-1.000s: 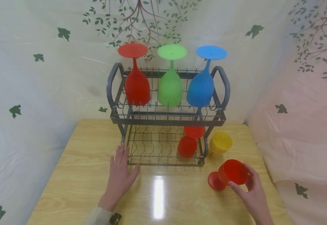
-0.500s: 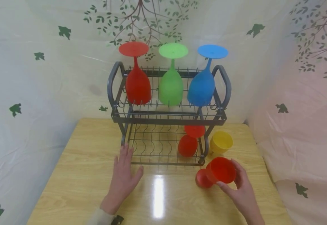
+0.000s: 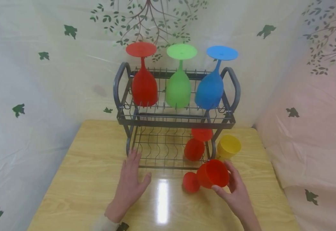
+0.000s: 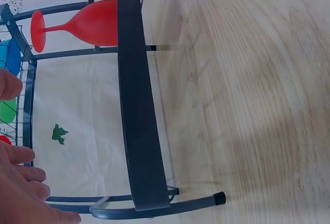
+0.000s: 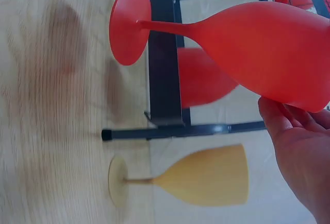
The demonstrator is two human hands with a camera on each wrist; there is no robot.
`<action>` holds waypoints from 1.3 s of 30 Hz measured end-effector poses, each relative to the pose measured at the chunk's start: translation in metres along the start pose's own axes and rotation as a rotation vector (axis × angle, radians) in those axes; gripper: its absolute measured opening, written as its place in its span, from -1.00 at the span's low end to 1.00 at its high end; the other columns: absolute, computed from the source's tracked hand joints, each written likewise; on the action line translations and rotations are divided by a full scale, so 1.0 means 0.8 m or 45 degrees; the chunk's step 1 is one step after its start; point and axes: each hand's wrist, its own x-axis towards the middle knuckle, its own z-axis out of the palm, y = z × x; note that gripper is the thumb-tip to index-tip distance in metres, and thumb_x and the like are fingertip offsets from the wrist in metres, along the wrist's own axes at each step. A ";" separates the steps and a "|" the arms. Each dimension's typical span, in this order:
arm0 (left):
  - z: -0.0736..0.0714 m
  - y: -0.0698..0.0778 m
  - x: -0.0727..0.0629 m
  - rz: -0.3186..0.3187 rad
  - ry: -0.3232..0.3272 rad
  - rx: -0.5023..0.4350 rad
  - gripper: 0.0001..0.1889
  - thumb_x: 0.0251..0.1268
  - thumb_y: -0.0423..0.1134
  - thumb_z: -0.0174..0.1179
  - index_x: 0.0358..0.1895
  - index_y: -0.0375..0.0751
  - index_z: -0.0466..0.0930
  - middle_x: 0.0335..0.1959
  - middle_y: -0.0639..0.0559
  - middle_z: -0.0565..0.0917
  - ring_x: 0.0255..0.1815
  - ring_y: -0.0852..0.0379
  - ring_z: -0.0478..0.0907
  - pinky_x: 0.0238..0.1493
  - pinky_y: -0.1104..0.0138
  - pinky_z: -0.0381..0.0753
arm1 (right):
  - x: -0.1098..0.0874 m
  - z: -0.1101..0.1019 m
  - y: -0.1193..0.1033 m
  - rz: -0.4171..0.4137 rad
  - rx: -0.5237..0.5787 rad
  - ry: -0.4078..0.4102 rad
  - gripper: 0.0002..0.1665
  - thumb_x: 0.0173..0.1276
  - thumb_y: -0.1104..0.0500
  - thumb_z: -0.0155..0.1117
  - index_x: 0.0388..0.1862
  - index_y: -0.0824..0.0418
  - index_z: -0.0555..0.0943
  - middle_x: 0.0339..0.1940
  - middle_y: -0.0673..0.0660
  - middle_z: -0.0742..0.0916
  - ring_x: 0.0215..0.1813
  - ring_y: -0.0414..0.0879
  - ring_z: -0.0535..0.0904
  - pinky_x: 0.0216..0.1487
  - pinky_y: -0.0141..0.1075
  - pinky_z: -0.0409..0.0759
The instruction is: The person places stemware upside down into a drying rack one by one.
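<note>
My right hand [image 3: 237, 189] grips a red goblet [image 3: 212, 173] by its bowl, mouth tilted toward me and foot to the left, in front of the rack's right side. The right wrist view shows the red goblet [image 5: 263, 49] with stem and foot above the wooden surface. My left hand [image 3: 131, 186] is held with fingers straight near the front left corner of the two-tier dish rack [image 3: 176, 124], holding nothing; whether it touches the rack I cannot tell. On the lower tier, at the right, an upside-down red goblet [image 3: 194, 149] stands.
On the top tier, red [image 3: 145, 88], green [image 3: 178, 89] and blue [image 3: 209, 91] goblets stand upside down. A yellow goblet [image 3: 228, 146] stands upright on the wooden table [image 3: 84, 179], right of the rack. A patterned curtain [image 3: 40, 89] hangs behind and at the sides.
My right hand has carried the red goblet leftward, from near the table's right side to in front of the rack. The left hand has shifted slightly right, fingers still straight.
</note>
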 end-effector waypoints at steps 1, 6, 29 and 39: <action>0.000 0.002 0.000 0.003 -0.001 -0.011 -0.15 0.25 -0.12 0.29 0.55 -0.41 0.19 0.67 -0.22 0.06 0.63 -0.33 0.03 0.51 -0.37 0.02 | 0.000 0.003 -0.001 -0.010 0.019 -0.001 0.05 0.25 0.40 0.51 0.64 0.23 0.18 0.49 0.16 0.43 0.29 -0.43 0.46 0.25 -0.62 0.42; -0.002 0.010 0.002 0.025 -0.009 -0.097 -0.14 0.26 -0.14 0.30 0.58 -0.37 0.17 0.68 -0.18 0.07 0.65 -0.27 -0.01 0.63 -0.12 -0.05 | 0.003 0.017 -0.006 -0.012 0.117 -0.035 -0.01 0.29 0.43 0.44 0.63 0.24 0.19 0.53 0.18 0.40 0.34 -0.40 0.45 0.27 -0.56 0.47; -0.006 0.059 0.019 -0.187 -0.351 -0.586 -0.03 0.13 -0.09 0.50 0.63 0.18 0.19 0.61 0.17 0.25 0.61 -0.09 0.18 0.45 -0.29 0.27 | 0.017 0.057 -0.017 0.030 0.294 -0.172 -0.14 0.41 0.34 0.33 0.63 0.22 0.21 0.57 0.27 0.38 0.32 -0.35 0.53 0.17 -0.36 0.63; -0.002 0.074 0.020 -0.184 -0.401 -0.608 -0.05 0.08 0.14 0.51 0.57 0.08 0.30 0.56 0.10 0.35 0.55 -0.08 0.26 0.37 -0.32 0.36 | 0.020 0.071 -0.016 0.005 0.405 -0.154 -0.22 0.47 0.36 0.23 0.61 0.31 0.21 0.52 0.30 0.42 0.32 -0.23 0.56 0.19 -0.33 0.64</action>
